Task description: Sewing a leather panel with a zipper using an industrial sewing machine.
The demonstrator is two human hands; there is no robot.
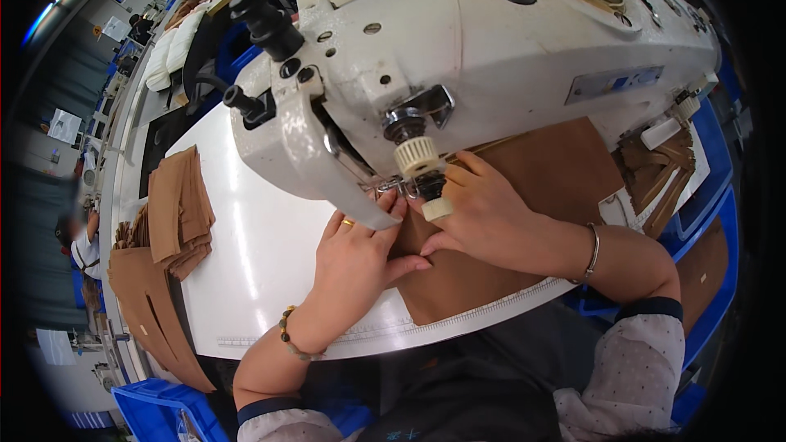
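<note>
a piece of brown fabric (463,286) lies on the white worktop (270,278), partly beneath the arm of a white sewing machine (491,41). the left hand (352,258) reaches its left edge, fingers slightly apart, thumb spread, gripping nothing visible. the right hand (487,217) rests over the fabric, fingers bent and partly hidden by a pale knob (436,209); whether they pinch it cannot be told. more brown pieces (176,217) are stacked at left.

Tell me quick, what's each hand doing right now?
Left hand: open, thumb on the brown cloth.
Right hand: on the cloth too; sewing machine partly hides it, so grip can't be told.
</note>
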